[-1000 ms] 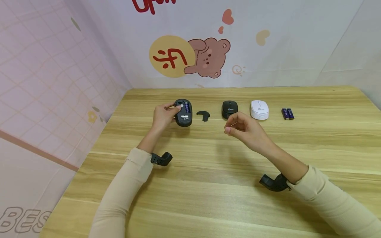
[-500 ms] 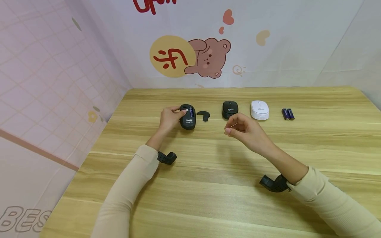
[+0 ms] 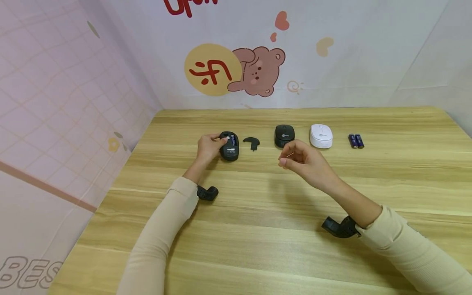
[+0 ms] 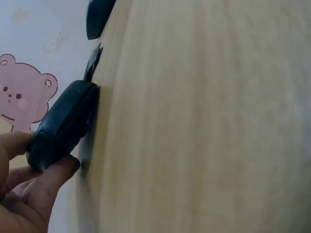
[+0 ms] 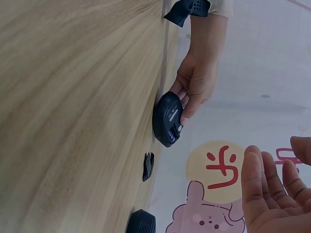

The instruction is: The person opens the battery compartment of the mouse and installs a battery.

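My left hand (image 3: 210, 148) pinches a black computer mouse (image 3: 230, 153) by its left edge, thumb over the upturned underside. In the mouse's uncovered battery bay lies a dark blue battery (image 3: 234, 140). Seen from the left wrist, the mouse (image 4: 63, 124) is tilted, its lower edge close over the table and the fingertips beneath it. Just right of it a black battery cover (image 3: 253, 142) with a curved top and a tab rests on the wood. My right hand (image 3: 307, 164) hovers over the table with loosely curled fingers, holding nothing, in front of a second black mouse (image 3: 284, 134).
A white mouse (image 3: 321, 135) stands right of the second black one. Farther right, two blue batteries (image 3: 356, 141) lie side by side. A printed cloth wall (image 3: 354, 73) rises behind the wooden table (image 3: 258, 229). Each wrist wears a black camera mount (image 3: 341, 227).
My left hand has carried the mouse rightward and nearer to me, then slightly back left, its underside now leaning more to the right. The right hand has stayed in place.
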`<state>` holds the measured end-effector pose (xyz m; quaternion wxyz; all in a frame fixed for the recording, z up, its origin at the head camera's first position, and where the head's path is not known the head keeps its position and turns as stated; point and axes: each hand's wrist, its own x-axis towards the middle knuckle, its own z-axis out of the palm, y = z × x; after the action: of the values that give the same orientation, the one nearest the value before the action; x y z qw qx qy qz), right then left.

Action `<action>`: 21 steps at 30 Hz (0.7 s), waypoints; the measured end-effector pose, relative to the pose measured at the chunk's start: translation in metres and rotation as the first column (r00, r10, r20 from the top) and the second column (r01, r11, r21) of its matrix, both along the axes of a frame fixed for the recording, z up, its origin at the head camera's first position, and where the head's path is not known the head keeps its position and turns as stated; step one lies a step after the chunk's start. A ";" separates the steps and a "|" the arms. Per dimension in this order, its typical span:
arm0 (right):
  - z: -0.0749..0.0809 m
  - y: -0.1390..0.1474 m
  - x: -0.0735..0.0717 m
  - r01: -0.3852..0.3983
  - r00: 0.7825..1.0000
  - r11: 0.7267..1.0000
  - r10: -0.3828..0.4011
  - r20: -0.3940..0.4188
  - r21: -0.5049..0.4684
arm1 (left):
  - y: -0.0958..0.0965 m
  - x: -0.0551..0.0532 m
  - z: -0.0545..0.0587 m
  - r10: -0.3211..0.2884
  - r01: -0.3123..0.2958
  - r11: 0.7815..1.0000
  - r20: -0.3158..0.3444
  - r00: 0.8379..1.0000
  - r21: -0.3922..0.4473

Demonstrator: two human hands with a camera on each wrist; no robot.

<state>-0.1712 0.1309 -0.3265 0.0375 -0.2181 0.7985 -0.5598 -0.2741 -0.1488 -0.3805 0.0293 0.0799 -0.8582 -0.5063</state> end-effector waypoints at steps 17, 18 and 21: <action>0.000 -0.002 0.000 -0.011 1.000 1.000 0.011 0.009 -0.027 | 0.002 -0.004 0.003 -0.005 0.002 0.979 -0.011 1.000 -0.204; 0.000 -0.003 0.000 -0.012 1.000 1.000 0.012 0.010 -0.028 | 0.001 -0.004 0.003 -0.003 0.001 0.978 -0.008 1.000 -0.211; 0.000 -0.003 0.000 -0.014 1.000 1.000 0.014 0.011 -0.028 | 0.000 -0.004 0.003 0.001 -0.001 0.974 0.001 1.000 -0.227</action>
<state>-0.1716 0.1283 -0.3266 0.0428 -0.2209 0.7888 -0.5720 -0.2777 -0.1488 -0.3779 0.0381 0.0767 -0.9104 -0.4048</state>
